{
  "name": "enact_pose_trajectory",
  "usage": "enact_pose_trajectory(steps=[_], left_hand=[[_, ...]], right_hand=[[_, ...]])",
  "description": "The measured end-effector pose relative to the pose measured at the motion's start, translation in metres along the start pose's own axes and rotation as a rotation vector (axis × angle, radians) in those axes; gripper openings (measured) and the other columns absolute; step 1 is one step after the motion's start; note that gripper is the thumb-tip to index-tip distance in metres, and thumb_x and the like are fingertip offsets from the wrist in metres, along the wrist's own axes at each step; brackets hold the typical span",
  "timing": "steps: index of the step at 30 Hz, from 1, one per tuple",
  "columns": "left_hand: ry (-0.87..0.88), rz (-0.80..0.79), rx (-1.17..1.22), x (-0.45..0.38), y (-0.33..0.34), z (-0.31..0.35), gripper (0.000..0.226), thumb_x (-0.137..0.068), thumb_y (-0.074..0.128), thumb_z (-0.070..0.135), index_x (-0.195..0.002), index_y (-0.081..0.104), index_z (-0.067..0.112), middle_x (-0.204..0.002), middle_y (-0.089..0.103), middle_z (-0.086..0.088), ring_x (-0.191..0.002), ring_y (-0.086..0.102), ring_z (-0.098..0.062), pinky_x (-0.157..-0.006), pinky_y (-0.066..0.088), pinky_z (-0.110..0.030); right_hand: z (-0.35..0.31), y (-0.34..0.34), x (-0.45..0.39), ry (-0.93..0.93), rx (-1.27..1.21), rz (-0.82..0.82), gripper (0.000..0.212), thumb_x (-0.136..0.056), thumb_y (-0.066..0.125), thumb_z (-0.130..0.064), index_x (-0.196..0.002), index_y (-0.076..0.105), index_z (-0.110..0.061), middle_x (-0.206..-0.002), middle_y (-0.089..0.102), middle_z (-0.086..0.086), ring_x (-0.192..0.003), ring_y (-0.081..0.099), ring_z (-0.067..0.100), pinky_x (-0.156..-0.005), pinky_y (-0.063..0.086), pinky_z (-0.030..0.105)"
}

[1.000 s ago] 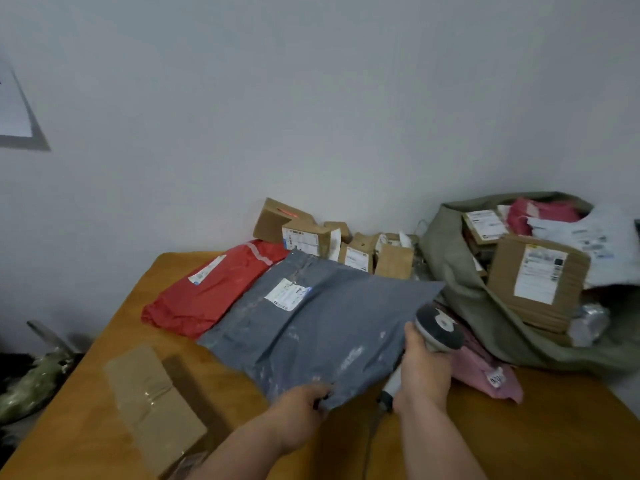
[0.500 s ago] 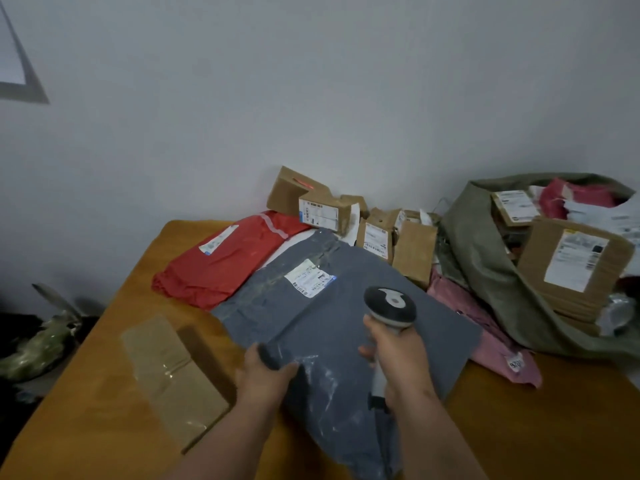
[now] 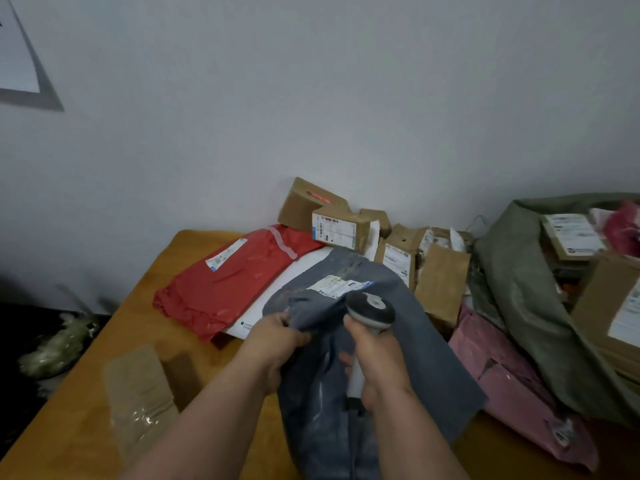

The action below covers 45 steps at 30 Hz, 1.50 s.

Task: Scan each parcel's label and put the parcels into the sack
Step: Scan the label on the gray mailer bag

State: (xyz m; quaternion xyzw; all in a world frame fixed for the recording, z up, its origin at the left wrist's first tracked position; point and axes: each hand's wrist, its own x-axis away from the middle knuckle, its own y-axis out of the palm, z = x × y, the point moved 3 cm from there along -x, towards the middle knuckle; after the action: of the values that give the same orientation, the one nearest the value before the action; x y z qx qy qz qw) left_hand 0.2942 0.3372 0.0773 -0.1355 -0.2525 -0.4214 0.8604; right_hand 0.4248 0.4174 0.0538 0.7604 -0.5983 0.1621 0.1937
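Grey plastic mailer (image 3: pixel 398 358) is bunched in the left hand (image 3: pixel 277 344) fingers so its label (image 3: pixel 341 285), just beyond them, faces the barcode scanner (image 3: pixel 369 327) gripped by the right hand (image 3: pixel 375 362), olive sack (image 3: pixel 519 306) waiting well apart.

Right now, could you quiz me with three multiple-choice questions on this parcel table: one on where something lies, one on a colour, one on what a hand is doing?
1. Where does the red mailer lie?
A. inside the sack
B. on the table, left of the grey mailer
C. on the floor

2. What colour is the sack?
A. olive green
B. blue
C. white

3. What does the right hand hold?
A. nothing
B. a cardboard box
C. the scanner

Answers:
1 B, it lies flat on the table beside the grey mailer.
2 A, its cloth is dull green.
3 C, its fingers wrap the scanner handle.
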Motion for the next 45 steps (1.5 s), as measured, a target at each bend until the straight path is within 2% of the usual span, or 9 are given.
enact_pose_trajectory(steps=[3, 7, 10, 12, 17, 23, 33, 41, 45], left_hand=[[0.301, 0.04, -0.293, 0.027, 0.007, 0.06, 0.011, -0.095, 0.06, 0.008, -0.093, 0.069, 0.013, -0.087, 0.072, -0.013, -0.082, 0.068, -0.025, -0.074, 0.057, -0.041], [0.937, 0.216, -0.499, 0.073, 0.012, 0.119, 0.015, -0.096, 0.061, 0.017, -0.083, 0.067, 0.018, -0.072, 0.059, 0.005, -0.068, 0.056, 0.0, -0.055, 0.041, -0.011], [1.463, 0.31, -0.551, 0.108, 0.007, 0.133, 0.013, -0.091, 0.065, 0.007, -0.097, 0.072, 0.016, -0.085, 0.051, 0.013, -0.082, 0.05, 0.006, -0.072, 0.038, -0.002], [1.55, 0.325, -0.612, 0.111, 0.001, 0.124, 0.023, -0.086, 0.07, 0.0, -0.107, 0.072, 0.007, -0.096, 0.05, 0.01, -0.084, 0.044, 0.003, -0.077, 0.037, 0.0], [1.068, 0.082, -0.657, 0.077, -0.015, 0.052, 0.04, -0.08, 0.076, 0.002, -0.116, 0.071, 0.019, -0.1, 0.057, 0.017, -0.092, 0.057, -0.004, -0.085, 0.043, -0.011], [0.266, -0.047, -0.067, 0.029, -0.032, -0.073, 0.038, -0.084, 0.079, 0.019, -0.119, 0.066, 0.02, -0.118, 0.067, 0.0, -0.104, 0.065, -0.012, -0.086, 0.051, -0.022], [0.191, 0.325, 0.264, 0.011, -0.027, -0.094, 0.019, -0.091, 0.071, 0.012, -0.106, 0.066, 0.021, -0.114, 0.065, -0.002, -0.098, 0.066, -0.02, -0.09, 0.057, -0.038], [0.02, 0.79, 0.293, 0.011, -0.021, -0.102, 0.11, -0.071, 0.088, 0.009, -0.154, 0.022, 0.036, -0.152, 0.034, -0.013, -0.116, 0.057, -0.029, -0.092, 0.05, -0.039], [-0.174, 0.779, 0.607, 0.015, -0.011, -0.124, 0.108, -0.068, 0.09, 0.011, -0.153, 0.025, 0.028, -0.146, 0.046, -0.014, -0.122, 0.057, -0.034, -0.093, 0.055, -0.05]], right_hand=[[-0.037, 0.001, 0.011, -0.121, -0.14, -0.006, 0.042, -0.089, 0.075, -0.031, -0.128, 0.06, -0.031, -0.119, 0.069, 0.0, -0.109, 0.067, 0.026, -0.098, 0.055, 0.049], [-0.091, -0.003, 0.039, -0.378, -0.299, 0.061, 0.057, -0.088, 0.075, -0.033, -0.141, 0.054, -0.027, -0.135, 0.064, 0.0, -0.124, 0.06, 0.023, -0.107, 0.049, 0.051], [-0.11, -0.005, 0.065, -0.519, -0.375, 0.123, 0.037, -0.089, 0.074, -0.035, -0.125, 0.066, -0.031, -0.124, 0.071, -0.01, -0.119, 0.063, 0.012, -0.106, 0.05, 0.045], [-0.107, -0.006, 0.079, -0.557, -0.426, 0.17, 0.028, -0.089, 0.074, -0.036, -0.117, 0.07, -0.034, -0.115, 0.073, -0.018, -0.111, 0.065, 0.004, -0.102, 0.052, 0.037], [-0.056, -0.017, 0.088, -0.434, -0.472, 0.252, 0.05, -0.091, 0.073, -0.035, -0.136, 0.054, -0.026, -0.12, 0.071, -0.005, -0.095, 0.074, 0.013, -0.081, 0.061, 0.035], [0.023, -0.051, 0.092, -0.304, -0.366, 0.456, 0.053, -0.093, 0.071, -0.03, -0.14, 0.05, -0.02, -0.122, 0.07, 0.003, -0.072, 0.076, 0.015, -0.065, 0.055, 0.031], [0.07, -0.091, 0.072, -0.119, -0.188, 0.446, 0.033, -0.093, 0.071, -0.029, -0.12, 0.057, -0.018, -0.08, 0.071, -0.003, -0.062, 0.071, 0.009, -0.06, 0.049, 0.028], [0.075, -0.092, 0.046, 0.027, -0.119, 0.208, 0.013, -0.091, 0.073, -0.03, -0.087, 0.07, -0.018, -0.084, 0.077, 0.014, -0.064, 0.075, 0.021, -0.06, 0.058, 0.032], [0.077, -0.101, 0.042, 0.024, -0.128, 0.207, 0.012, -0.092, 0.072, -0.029, -0.091, 0.07, -0.018, -0.06, 0.072, -0.003, -0.057, 0.073, 0.017, -0.063, 0.057, 0.033]])
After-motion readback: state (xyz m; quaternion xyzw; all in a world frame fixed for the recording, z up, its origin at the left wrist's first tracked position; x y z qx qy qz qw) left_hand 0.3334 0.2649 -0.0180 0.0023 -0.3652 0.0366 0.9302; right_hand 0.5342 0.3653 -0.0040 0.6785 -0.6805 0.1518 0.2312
